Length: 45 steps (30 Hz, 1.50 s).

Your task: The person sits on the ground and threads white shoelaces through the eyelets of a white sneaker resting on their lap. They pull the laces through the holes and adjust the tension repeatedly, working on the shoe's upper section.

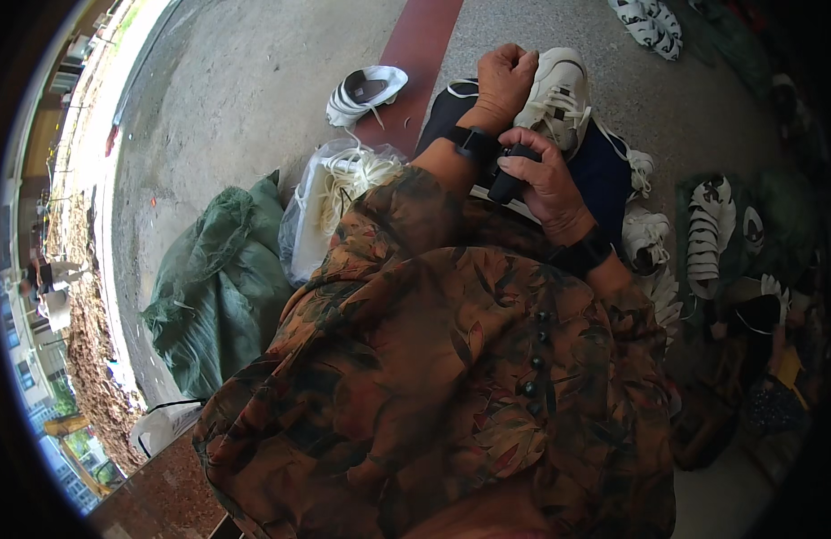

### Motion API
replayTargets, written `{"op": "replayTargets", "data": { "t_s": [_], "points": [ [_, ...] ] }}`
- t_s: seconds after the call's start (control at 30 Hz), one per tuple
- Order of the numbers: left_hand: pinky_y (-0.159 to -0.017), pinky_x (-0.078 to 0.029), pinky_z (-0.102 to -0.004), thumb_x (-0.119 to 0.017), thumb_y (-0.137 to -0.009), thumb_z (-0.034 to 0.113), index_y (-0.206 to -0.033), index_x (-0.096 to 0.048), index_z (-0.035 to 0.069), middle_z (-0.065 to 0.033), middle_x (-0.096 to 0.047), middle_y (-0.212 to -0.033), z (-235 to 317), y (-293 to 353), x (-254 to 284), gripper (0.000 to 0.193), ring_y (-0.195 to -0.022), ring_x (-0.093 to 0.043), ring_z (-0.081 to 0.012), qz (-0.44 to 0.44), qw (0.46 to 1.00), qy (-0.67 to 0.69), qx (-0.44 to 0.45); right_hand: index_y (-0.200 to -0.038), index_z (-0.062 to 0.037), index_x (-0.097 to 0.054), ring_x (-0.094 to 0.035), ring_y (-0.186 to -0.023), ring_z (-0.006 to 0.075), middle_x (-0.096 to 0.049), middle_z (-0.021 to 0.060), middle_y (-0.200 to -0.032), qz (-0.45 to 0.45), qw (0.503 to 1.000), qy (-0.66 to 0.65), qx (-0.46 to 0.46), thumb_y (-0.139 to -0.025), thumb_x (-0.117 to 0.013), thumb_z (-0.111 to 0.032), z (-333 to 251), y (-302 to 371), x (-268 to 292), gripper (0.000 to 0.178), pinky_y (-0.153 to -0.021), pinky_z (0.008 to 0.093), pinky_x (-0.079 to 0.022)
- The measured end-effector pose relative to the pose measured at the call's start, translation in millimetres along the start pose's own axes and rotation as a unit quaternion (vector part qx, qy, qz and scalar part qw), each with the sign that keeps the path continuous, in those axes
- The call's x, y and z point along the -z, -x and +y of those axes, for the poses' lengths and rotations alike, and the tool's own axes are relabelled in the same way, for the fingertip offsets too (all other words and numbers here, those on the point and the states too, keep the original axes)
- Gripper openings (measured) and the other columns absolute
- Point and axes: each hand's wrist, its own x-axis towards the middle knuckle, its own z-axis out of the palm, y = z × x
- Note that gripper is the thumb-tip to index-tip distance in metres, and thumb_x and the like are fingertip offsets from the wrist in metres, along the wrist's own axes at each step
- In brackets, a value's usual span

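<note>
Well — floor [245, 99] spreads beyond white shoe [559, 85].

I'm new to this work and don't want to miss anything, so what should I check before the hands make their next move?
1. White shoe has a lace: ok, one crosses its front.
2. Right hand free: not ok, it grips a small black object.
3. Left hand free: cannot tell, fingers curled beside the shoe.
4. Spare white laces nearby: ok, at the person's left.
5. Shoe lace tied: cannot tell.
</note>
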Motion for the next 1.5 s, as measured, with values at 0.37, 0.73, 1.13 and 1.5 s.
{"op": "replayTargets", "data": {
  "t_s": [0.37, 0.73, 1.13, 1.5],
  "points": [
    [-0.043, -0.038, -0.0254, -0.058, -0.082, 0.017, -0.068, -0.055, 0.002, -0.0029, -0.053, -0.056, -2.4, 6.6, 12.0, 0.021, -0.046, -0.046, -0.0111, -0.035, 0.959, 0.216, 0.178, -0.085, -0.0037, -0.055, -0.046, -0.066, 0.0048, -0.051, -0.0027, -0.075, 0.037, 0.97, 0.197, 0.141, -0.084, -0.062, -0.01, 12.7, -16.2, 6.4, 0.009, -0.061, 0.0209, -0.04],
    [-0.045, -0.035, -0.022, -0.056, -0.085, 0.012, -0.071, -0.051, 0.007, 0.001, -0.045, -0.059, 8.6, 8.5, 25.9, 0.016, -0.049, -0.041, -0.0086, -0.168, 0.895, 0.302, 0.283, -0.071, -0.0037, -0.05, -0.057, -0.065, 0.0319, -0.052, 0.0132, -0.068, -0.084, 0.614, 0.681, 0.389, -0.076, -0.059, -0.008, -37.5, -18.2, 24.6, 0.011, -0.057, 0.0394, -0.045],
    [-0.057, -0.04, -0.0247, -0.058, -0.088, 0.017, -0.077, -0.053, 0.006, -0.0005, -0.049, -0.066, 6.7, 16.4, 22.5, 0.017, -0.058, -0.045, -0.0108, -0.264, 0.891, 0.284, 0.238, -0.067, -0.0044, -0.054, -0.06, -0.062, 0.0272, -0.056, 0.0127, -0.062, -0.198, 0.518, 0.765, 0.327, -0.068, -0.058, -0.008, -33.1, -3.7, 24.6, 0.005, -0.058, 0.037, -0.049],
    [-0.072, -0.044, -0.022, -0.067, -0.082, 0.017, -0.093, -0.063, 0.002, 0.0012, -0.06, -0.08, 68.2, 30.3, 14.6, 0.018, -0.074, -0.054, -0.0083, -0.458, 0.886, 0.065, 0.026, -0.07, -0.0041, -0.066, -0.064, -0.067, 0.029, -0.064, 0.0124, -0.069, -0.261, 0.47, 0.824, 0.176, -0.066, -0.059, -0.008, -13.7, 1.5, 35.8, 0.009, -0.059, 0.0395, -0.05]
  ]
}}
